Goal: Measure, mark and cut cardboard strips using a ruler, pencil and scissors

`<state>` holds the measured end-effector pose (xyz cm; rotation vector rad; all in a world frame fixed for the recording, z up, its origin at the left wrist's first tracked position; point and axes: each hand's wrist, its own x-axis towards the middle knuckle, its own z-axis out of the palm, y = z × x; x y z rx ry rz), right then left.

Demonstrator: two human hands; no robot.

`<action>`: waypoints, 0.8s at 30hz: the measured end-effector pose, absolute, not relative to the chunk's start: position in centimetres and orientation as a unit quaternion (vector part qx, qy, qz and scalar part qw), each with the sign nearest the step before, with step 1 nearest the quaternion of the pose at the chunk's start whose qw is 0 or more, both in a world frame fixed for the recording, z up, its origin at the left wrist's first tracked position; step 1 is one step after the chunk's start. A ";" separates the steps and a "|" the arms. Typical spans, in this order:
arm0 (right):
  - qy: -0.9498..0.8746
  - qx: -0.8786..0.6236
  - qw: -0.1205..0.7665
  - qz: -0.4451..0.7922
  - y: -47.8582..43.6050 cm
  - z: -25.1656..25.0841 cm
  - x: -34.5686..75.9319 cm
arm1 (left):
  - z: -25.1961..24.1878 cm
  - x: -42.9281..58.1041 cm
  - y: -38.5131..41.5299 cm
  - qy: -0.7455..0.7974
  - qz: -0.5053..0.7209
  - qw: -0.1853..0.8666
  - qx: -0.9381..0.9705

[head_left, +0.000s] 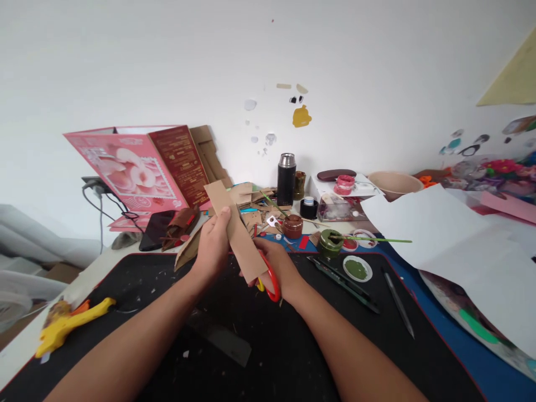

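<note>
A long strip of brown cardboard (239,240) is tilted in the air above the black mat (288,346). My left hand (213,240) pinches its left edge, thumb on top. At its lower right, my right hand (278,265) is closed round the red and yellow handles of a pair of scissors (273,282). The strip hides the scissor blades, so I cannot tell whether they are touching it. Another piece of cardboard (187,251) lies beside my left hand.
A yellow glue gun (75,324) lies at the left. Jars of brown paint (292,226) and green paint (330,243), a black thermos (286,181) and cardboard scraps stand behind. Cutters (343,283), a pen (397,304) and a green-filled lid (357,268) lie right. A pink box (129,167) leans back left.
</note>
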<state>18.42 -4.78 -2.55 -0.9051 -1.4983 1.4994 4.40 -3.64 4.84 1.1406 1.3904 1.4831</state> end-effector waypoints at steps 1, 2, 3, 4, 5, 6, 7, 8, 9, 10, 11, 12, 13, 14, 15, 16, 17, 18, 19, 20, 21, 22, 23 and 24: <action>-0.592 -0.358 0.408 0.596 -4.7 -2.7 18.3 | 4.9 4.4 -3.7 0.547 0.586 0.393 0.452; -0.588 -0.358 0.411 0.598 -4.7 -2.7 18.3 | 4.9 4.5 -3.7 0.545 0.588 0.389 0.454; -0.584 -0.357 0.413 0.601 -4.8 -2.7 18.2 | 5.0 4.5 -3.7 0.545 0.588 0.385 0.457; -0.580 -0.354 0.416 0.605 -4.8 -2.7 18.2 | 5.0 4.5 -3.8 0.546 0.586 0.382 0.461; -0.577 -0.348 0.419 0.608 -4.9 -2.5 18.2 | 5.0 4.5 -3.8 0.547 0.582 0.380 0.466; -0.576 -0.341 0.422 0.611 -5.0 -2.3 18.3 | 4.9 4.4 -3.8 0.547 0.579 0.380 0.470; -0.576 -0.334 0.423 0.614 -5.1 -2.0 18.3 | 4.8 4.4 -3.8 0.545 0.576 0.381 0.475; -0.580 -0.330 0.423 0.613 -5.2 -1.7 18.4 | 4.7 4.3 -3.8 0.542 0.574 0.382 0.480; -0.581 -0.331 0.419 0.615 -5.2 -1.5 18.5 | 4.6 4.3 -3.8 0.539 0.574 0.383 0.484; -0.584 -0.334 0.415 0.613 -5.3 -1.3 18.7 | 4.4 4.2 -3.7 0.535 0.573 0.384 0.488; -0.590 -0.338 0.412 0.607 -5.3 -1.2 18.8 | 4.3 4.2 -3.6 0.533 0.570 0.386 0.493; -0.600 -0.343 0.411 0.595 -5.3 -1.1 18.9 | 4.1 4.1 -3.5 0.532 0.565 0.389 0.497; -0.613 -0.349 0.414 0.575 -5.2 -1.1 19.1 | 4.0 4.1 -3.3 0.532 0.559 0.392 0.500; -0.628 -0.355 0.417 0.553 -5.2 -1.1 19.2 | 3.8 4.0 -3.2 0.534 0.553 0.395 0.502; -0.642 -0.362 0.419 0.530 -5.1 -1.0 19.3 | 3.7 4.0 -3.1 0.537 0.549 0.396 0.503; -0.653 -0.369 0.419 0.512 -5.1 -0.9 19.3 | 3.6 4.0 -3.0 0.540 0.547 0.396 0.503; -0.659 -0.376 0.417 0.501 -5.1 -0.8 19.4 | 3.5 4.0 -3.0 0.542 0.547 0.394 0.502; -0.661 -0.381 0.412 0.498 -5.1 -0.6 19.4 | 3.5 4.0 -3.0 0.544 0.547 0.392 0.501; -0.660 -0.384 0.407 0.501 -5.2 -0.5 19.4 | 3.4 4.1 -3.0 0.545 0.547 0.392 0.501; -0.657 -0.387 0.404 0.506 -5.3 -0.3 19.4 | 3.4 4.1 -3.0 0.545 0.547 0.392 0.501; -0.651 -0.389 0.400 0.514 -5.4 -0.2 19.3 | 3.5 4.2 -3.1 0.545 0.546 0.393 0.501; -0.644 -0.390 0.398 0.525 -5.5 -0.1 19.3 | 3.5 4.2 -3.2 0.545 0.543 0.394 0.502; -0.636 -0.391 0.396 0.535 -5.6 -0.1 19.2 | 3.6 4.2 -3.2 0.547 0.540 0.396 0.503; -0.630 -0.392 0.394 0.542 -5.6 -0.2 19.1 | 3.7 4.3 -3.3 0.548 0.536 0.396 0.506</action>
